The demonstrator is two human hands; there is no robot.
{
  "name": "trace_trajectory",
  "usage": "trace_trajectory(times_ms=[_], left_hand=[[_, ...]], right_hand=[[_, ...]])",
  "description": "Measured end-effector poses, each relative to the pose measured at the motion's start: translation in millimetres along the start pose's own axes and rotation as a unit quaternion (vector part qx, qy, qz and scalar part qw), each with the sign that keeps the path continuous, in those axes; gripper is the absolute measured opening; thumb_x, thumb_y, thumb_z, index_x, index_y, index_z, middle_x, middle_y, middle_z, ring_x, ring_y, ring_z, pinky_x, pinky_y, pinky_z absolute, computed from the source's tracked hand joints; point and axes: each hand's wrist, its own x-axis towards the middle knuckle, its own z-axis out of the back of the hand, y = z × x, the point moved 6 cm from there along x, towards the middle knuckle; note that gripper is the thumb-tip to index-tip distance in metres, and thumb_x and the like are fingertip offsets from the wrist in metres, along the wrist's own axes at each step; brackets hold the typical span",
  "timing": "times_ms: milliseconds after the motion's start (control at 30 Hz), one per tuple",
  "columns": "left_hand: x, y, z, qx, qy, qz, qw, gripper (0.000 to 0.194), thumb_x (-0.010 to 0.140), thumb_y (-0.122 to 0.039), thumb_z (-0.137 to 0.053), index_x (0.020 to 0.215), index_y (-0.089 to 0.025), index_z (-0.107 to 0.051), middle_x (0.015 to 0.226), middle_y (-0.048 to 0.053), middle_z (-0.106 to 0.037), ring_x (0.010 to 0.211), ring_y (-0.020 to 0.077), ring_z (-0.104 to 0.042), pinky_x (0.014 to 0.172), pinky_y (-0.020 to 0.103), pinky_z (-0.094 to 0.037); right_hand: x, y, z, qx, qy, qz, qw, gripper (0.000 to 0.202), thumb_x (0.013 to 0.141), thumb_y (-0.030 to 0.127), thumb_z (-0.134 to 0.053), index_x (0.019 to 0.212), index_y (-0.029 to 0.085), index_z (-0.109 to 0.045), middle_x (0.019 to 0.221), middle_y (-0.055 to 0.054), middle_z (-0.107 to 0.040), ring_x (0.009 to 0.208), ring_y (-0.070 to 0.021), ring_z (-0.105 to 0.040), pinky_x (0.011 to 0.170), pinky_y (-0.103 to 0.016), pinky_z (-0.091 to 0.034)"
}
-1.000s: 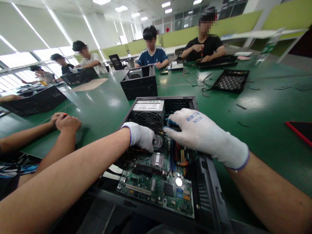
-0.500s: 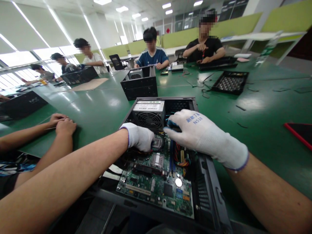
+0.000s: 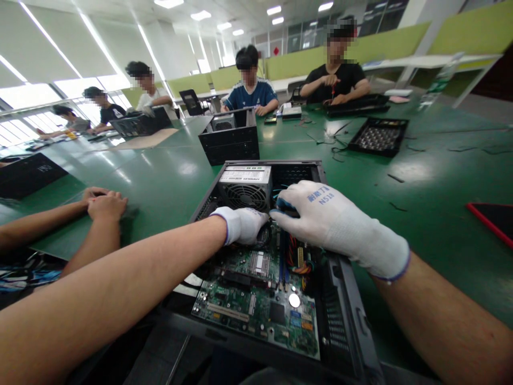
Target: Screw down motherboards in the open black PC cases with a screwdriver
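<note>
An open computer case lies in front of me with its motherboard showing. My left hand, in a white glove, reaches in below the power supply. Its fingers are pressed together over the processor area, beside a dark looped cable; whatever they grip is hidden. My right hand, also gloved, comes over the case's right side. Its fingers and thumb curl toward each other near the left fingertips, and what lies between them cannot be made out. Coloured wires run beneath that hand.
Bare forearms and clasped hands of a co-worker rest at the left. Another case stands ahead on the green table. A black tray and loose cable bits lie to the right, a red-edged dark object farther right. Several people sit beyond.
My left hand has moved right and slightly away from me, over the processor area, close to the right hand's thumb. My right hand has hardly moved.
</note>
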Motion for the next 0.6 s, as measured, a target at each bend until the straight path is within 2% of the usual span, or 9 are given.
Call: trace_trajectory(times_ms=[167,333,600], left_hand=[[5.7,-3.6,-4.8,0.017,-0.002,-0.017,1.0,0.056,0.072,-0.021,-0.075,0.126,-0.018,-0.062,0.127,0.013,-0.071,0.117,0.03,-0.068,0.1,0.034,-0.055],[2.1,1.1,-2.3,0.042,0.008,0.004,0.999,0.053,0.077,-0.021,-0.07,0.128,-0.015,-0.06,0.13,0.017,-0.068,0.12,0.033,-0.067,0.102,0.038,-0.055],[4.4,-4.2,-0.1,0.019,-0.019,-0.027,0.999,0.056,0.072,-0.018,-0.072,0.127,-0.02,-0.063,0.126,0.012,-0.071,0.117,0.0304,-0.068,0.102,0.034,-0.054]], right_hand=[[1.1,-0.1,-0.2,0.002,-0.002,0.002,1.0,0.04,0.099,0.047,-0.049,0.107,0.014,-0.07,0.106,-0.014,-0.072,0.1,-0.0278,-0.065,0.085,-0.036,-0.045],[0.8,-1.3,-0.7,0.003,-0.009,0.003,1.0,0.039,0.099,0.049,-0.049,0.101,0.016,-0.07,0.1,-0.012,-0.072,0.097,-0.0269,-0.065,0.083,-0.035,-0.044],[-1.2,-1.5,-1.6,-0.003,-0.019,0.011,1.0,0.042,0.099,0.05,-0.049,0.108,0.015,-0.07,0.105,-0.013,-0.072,0.101,-0.0274,-0.064,0.086,-0.036,-0.044]])
